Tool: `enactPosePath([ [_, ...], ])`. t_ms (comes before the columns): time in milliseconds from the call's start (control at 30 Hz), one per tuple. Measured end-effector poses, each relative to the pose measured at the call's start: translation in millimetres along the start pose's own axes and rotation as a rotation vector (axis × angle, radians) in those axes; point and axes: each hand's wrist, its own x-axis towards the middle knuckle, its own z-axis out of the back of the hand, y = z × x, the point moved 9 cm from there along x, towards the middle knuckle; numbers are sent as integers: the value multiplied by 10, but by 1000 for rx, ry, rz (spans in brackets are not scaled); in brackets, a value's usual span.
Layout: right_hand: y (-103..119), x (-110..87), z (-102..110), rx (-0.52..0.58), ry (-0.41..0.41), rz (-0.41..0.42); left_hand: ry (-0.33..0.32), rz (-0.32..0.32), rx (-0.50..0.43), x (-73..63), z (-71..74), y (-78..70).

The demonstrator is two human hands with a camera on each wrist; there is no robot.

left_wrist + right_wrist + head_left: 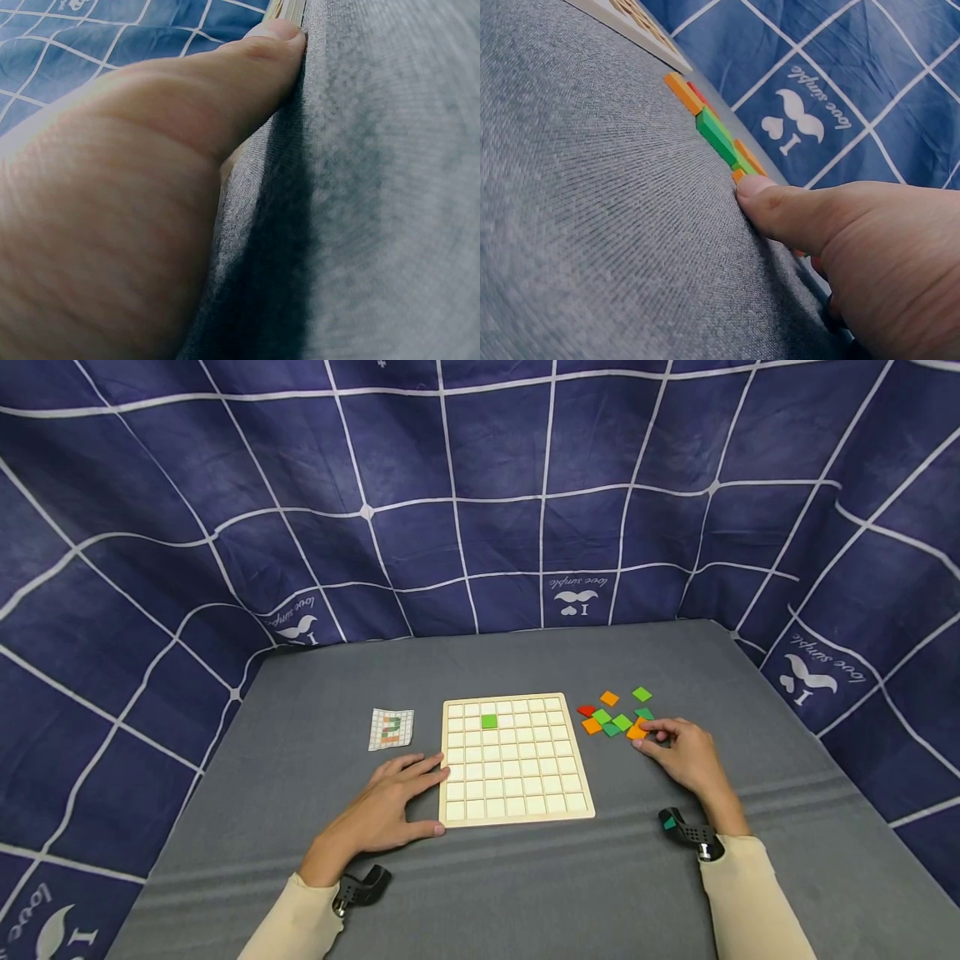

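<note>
A pale wooden grid board [513, 769] lies flat on the table, with one light green square tile [489, 721] in a cell of its second row from the far side. My left hand [385, 803] rests at the board's left edge, fingers spread, fingertips and thumb touching the rim. To the right of the board, my right hand [688, 758] pinches an orange tile [637, 731] between thumb and fingers at the near side of a loose group of tiles. In the right wrist view, the thumb [769, 202] covers most of that tile.
Around the right hand lie several tiles: a red tile [586, 711], orange ones, light green ones and a darker green tile [611, 728]. A small printed pattern card [391, 729] lies left of the board. Blue curtain [495, 535] with white lines hangs behind the grey table [517, 893].
</note>
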Motion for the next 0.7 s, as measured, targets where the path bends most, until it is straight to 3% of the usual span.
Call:
enactPosePath([
  [533, -8, 2, 8, -9, -15, -3, 6, 12, -7, -1, 7, -1],
  [700, -13, -10, 9, -10, 13, -12, 10, 18, 2, 1, -2, 5],
])
